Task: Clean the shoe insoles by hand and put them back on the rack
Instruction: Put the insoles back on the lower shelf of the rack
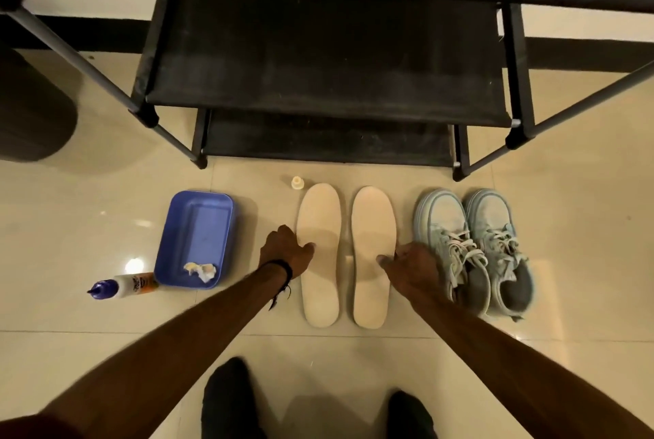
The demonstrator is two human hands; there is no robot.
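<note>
**Both hands reach two insoles on the floor before the rack**

You look down at a pale tiled floor [566, 261]; two cream insoles lie side by side, toes toward the black rack [318, 49]; the left insole [320, 290] and right insole [371, 226] are just apart. Your left hand [285, 251] touches the left insole's outer edge, thumb on top; your right hand [412, 267] does likewise on the right one; whether either grip has closed, you cannot tell. Both insoles look clean, so the washing seems done; lifting them to the rack is left. A blue tray [198, 212] holding a crumpled wipe [201, 270] sits to the left, a bottle [124, 285] lying beside it, a small cap [298, 182] near the left insole's toe. Pale sneakers [474, 247] crowd your right hand; the rack's shelves stand open ahead.
</note>
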